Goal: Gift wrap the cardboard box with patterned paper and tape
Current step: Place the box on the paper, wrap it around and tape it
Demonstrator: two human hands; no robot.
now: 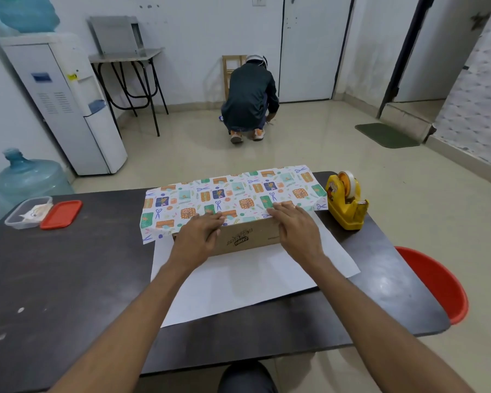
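A brown cardboard box (248, 239) lies in the middle of the dark table on the white underside of the patterned paper (238, 282). The far part of the sheet is folded over the box top, pattern up (233, 194). My left hand (200, 236) lies flat on the paper's edge at the box's near top edge, towards the left. My right hand (295, 226) presses the same edge down towards the right, fingers straight. A yellow tape dispenser (346, 204) stands just right of the box.
The dark table (68, 279) carries a clear plastic container (29, 212) and its red lid (61, 214) at the far left. A red stool (437, 282) sits at the table's right. A person crouches on the floor beyond (248, 100), beside a water dispenser (65, 106).
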